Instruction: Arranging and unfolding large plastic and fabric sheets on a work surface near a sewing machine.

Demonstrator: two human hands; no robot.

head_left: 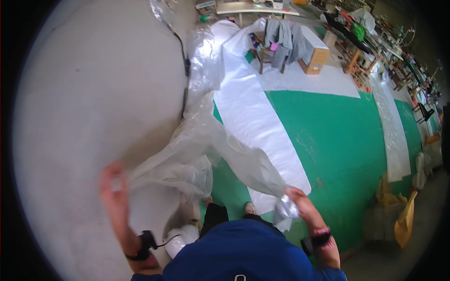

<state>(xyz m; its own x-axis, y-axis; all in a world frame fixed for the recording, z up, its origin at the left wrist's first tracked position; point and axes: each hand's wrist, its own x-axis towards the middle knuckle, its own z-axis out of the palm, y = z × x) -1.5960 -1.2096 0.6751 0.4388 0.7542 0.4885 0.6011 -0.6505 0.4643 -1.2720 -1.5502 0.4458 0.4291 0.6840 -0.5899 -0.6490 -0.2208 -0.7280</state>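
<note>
A large translucent plastic sheet (192, 129) hangs spread between my two hands, its middle sagging in folds in front of me. My left hand (115, 189), smeared by motion, is raised at the left, closed on one edge of the sheet. On the right, the fingers of my right hand (300, 201) are wrapped round the opposite edge. A crumpled, shiny end of the plastic hangs below that hand. Beneath the sheet, a long white strip (255, 117) lies on the green floor covering (333, 136).
A pale wall (93, 84) rises close on my left, with a black cable (180, 47) along it. Ahead stand a chair draped with grey cloth (281, 40) and a cardboard box (315, 58). Another plastic strip (391, 126) and yellow-brown wrapping (405, 220) lie to the right.
</note>
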